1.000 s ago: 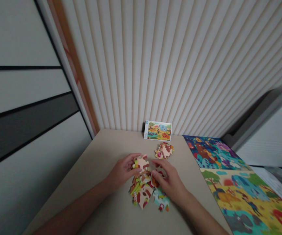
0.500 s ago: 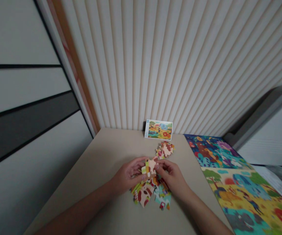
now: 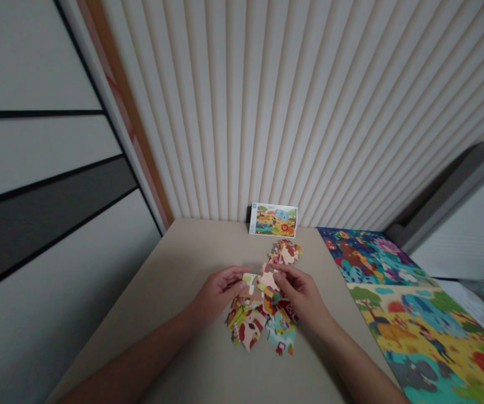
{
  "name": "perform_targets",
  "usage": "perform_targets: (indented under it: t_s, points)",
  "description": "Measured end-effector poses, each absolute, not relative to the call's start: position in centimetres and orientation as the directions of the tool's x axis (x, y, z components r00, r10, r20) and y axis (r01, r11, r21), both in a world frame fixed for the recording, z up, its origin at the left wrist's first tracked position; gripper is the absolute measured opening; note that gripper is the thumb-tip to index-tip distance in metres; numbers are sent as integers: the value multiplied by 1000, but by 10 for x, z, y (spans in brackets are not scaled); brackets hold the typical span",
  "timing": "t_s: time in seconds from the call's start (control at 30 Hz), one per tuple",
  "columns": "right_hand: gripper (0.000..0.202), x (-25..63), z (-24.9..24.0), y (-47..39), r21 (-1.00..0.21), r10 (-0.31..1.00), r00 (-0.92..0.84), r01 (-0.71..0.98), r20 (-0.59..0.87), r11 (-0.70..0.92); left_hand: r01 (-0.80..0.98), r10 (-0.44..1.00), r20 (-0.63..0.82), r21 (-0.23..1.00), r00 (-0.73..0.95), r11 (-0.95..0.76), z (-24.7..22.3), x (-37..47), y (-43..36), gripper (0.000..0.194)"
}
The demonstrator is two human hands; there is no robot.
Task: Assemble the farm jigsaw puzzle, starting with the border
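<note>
My left hand (image 3: 219, 297) is closed, thumb and fingers pinching the edge of a puzzle piece (image 3: 250, 284) with white, green and pinkish patches. Just to its right, my right hand (image 3: 304, 294) grips a pink and brown puzzle piece (image 3: 268, 279) between thumb and forefinger. Below both hands lies a loose heap of puzzle pieces (image 3: 252, 328) in brown, pink, green and pale blue, some overlapping. Beyond my right fingertips sits a smaller pile of puzzle pieces (image 3: 287, 252).
A picture card (image 3: 273, 220) of animals leans upright at the back of the beige table (image 3: 174, 264). Along the right side lie a dark blue finished puzzle (image 3: 368, 258) and a yellow animal puzzle (image 3: 422, 336). A pleated curtain (image 3: 258, 112) hangs behind, with a white cabinet (image 3: 48, 247) at left.
The pieces in my two hands were close together and are now apart, the right one turned. More of the heap shows beneath my hands.
</note>
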State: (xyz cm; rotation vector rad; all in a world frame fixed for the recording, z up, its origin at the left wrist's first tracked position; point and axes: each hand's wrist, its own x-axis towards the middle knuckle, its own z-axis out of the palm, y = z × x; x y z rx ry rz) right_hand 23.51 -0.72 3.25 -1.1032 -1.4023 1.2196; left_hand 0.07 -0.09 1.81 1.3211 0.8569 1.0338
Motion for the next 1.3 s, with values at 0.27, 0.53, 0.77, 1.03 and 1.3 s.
perform_targets:
  t_s: [0.27, 0.53, 0.77, 1.03, 1.3]
  points:
    - [38, 233, 33, -9, -989, 986, -128, 92, 107, 119, -176, 894, 52, 984, 446, 31, 25, 6, -7, 38]
    - [35, 232, 36, -12, -986, 985, -129, 109, 112, 126, -195, 888, 52, 980, 457, 43, 20, 5, -7, 34]
    - [32, 231, 41, -11, -991, 984, -122, 9, 128, 130, -215, 920, 53, 976, 389, 35, 21, 5, -7, 32]
    - [67, 228, 50, -14, -993, 985, -172, -117, -10, -30, -245, 942, 70, 969, 327, 13, 15, 6, -3, 47]
    - [49, 222, 40, -18, -1000, 969, -248, -23, 16, 11, -289, 902, 39, 952, 430, 96, 17, 11, -11, 62]
